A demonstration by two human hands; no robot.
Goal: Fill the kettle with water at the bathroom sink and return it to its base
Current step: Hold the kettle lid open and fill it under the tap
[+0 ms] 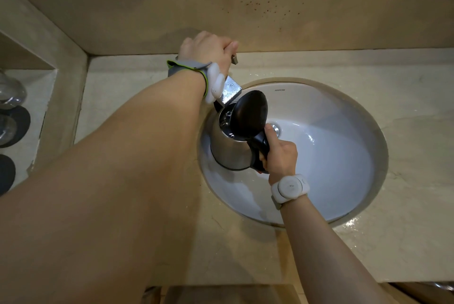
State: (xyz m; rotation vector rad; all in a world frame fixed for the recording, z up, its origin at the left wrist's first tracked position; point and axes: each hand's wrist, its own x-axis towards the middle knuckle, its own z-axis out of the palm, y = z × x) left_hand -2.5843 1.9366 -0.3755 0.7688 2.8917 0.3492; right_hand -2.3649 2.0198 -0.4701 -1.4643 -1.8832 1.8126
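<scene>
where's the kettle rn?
Head view, centre: the kettle hangs over the left side of the sink, lid open under the faucet, held by the right hand.

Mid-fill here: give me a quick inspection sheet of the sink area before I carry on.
Surface: beige marble counter; wet droplets to the right of the white oval basin.
Job's things: stainless steel kettle with black handle, black lid open, held over the basin with its mouth under the square chrome spout; base not in view.
Clutter: clear glasses and dark round coasters in the left niche.
Hands: left hand grips the chrome tap lever; right hand grips the kettle handle.
Cables: nothing seen.
Surroundings: beige wall with dark specks.
</scene>
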